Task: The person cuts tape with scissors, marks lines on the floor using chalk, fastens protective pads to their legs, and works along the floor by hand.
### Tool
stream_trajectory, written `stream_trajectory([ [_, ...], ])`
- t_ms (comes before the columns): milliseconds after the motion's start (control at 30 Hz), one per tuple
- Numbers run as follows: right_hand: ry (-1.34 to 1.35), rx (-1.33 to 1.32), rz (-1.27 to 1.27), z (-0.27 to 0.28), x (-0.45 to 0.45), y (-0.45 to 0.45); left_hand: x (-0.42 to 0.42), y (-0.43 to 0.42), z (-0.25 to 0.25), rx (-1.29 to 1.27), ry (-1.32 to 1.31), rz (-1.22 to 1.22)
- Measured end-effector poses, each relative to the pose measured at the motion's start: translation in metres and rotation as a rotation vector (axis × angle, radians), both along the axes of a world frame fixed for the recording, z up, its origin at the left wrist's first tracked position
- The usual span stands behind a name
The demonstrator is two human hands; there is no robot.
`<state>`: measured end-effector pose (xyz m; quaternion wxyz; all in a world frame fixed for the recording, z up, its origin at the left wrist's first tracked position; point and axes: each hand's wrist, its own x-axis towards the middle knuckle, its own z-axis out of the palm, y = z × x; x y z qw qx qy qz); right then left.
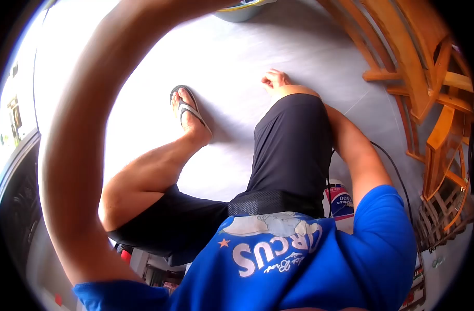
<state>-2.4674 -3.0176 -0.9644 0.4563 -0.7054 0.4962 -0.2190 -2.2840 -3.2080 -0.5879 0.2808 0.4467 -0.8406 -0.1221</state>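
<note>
My left arm arches large and close along the left side of the view and leaves at the top; my left hand is out of frame. My right arm passes behind my bent right knee. Beyond that knee, low over the pale floor, my right hand (276,79) shows with its fingers curled in and nothing visible in them. The black shorts (291,145) cover my right thigh beside it. My left foot wears a flip-flop (195,112) and rests on the floor (237,119).
Wooden furniture (403,57) with slatted parts stands at the right. A white container with a blue and red label (342,201) is beside my right hip, near a black cable (398,168). A grey basin (239,14) with a yellow rim sits at the top edge.
</note>
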Motion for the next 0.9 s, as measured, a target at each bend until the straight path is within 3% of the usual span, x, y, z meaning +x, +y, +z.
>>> stream_trajectory([
  [67, 0.016, -0.102, 0.044, 0.007, 0.018, -0.002, 0.069, 0.037, 0.018, 0.344, -0.191, 0.281],
  [100, 0.0, -0.118, 0.082, 0.005, 0.023, 0.001, 0.114, 0.058, 0.016, 0.347, -0.415, 0.365],
  [133, -0.016, -0.14, 0.122, -0.001, 0.028, 0.0, 0.122, 0.076, 0.03, 0.281, -0.226, 0.173],
  [167, -0.03, -0.173, 0.163, -0.007, 0.032, -0.005, 0.144, 0.093, 0.042, 0.412, -0.258, 0.257],
  [200, -0.037, -0.199, 0.207, -0.017, 0.039, -0.004, 0.152, 0.109, 0.056, 0.262, -0.372, 0.227],
  [300, 0.027, -0.305, 0.37, -0.034, 0.049, -0.007, 0.156, 0.161, 0.079, 0.253, -0.272, 0.441],
  [433, 0.142, -0.545, 0.59, -0.047, 0.051, -0.021, 0.146, 0.203, 0.092, 0.315, -0.18, 0.441],
  [500, 0.169, -0.461, 0.454, -0.039, 0.053, -0.03, 0.148, 0.214, 0.079, 0.295, -0.077, 0.445],
  [533, 0.214, -0.099, 0.146, -0.019, 0.06, -0.042, 0.147, 0.215, 0.078, 0.294, -0.153, 0.454],
  [567, 0.09, 0.004, 0.004, -0.004, 0.066, -0.056, 0.145, 0.214, 0.078, 0.294, -0.232, 0.465],
  [633, -0.007, -0.048, -0.084, 0.007, 0.083, -0.078, 0.152, 0.212, 0.081, 0.153, -0.099, 0.495],
  [667, -0.011, -0.03, -0.054, 0.007, 0.089, -0.082, 0.157, 0.213, 0.085, 0.192, 0.044, 0.528],
  [733, -0.026, -0.01, 0.011, 0.004, 0.107, -0.095, 0.155, 0.214, 0.083, 0.201, 0.001, 0.559],
  [867, 0.178, -0.308, 0.172, -0.016, 0.127, -0.094, 0.155, 0.219, 0.079, 0.227, -0.13, 0.568],
  [900, 0.17, -0.261, 0.116, -0.023, 0.128, -0.097, 0.155, 0.22, 0.077, 0.229, -0.135, 0.571],
])
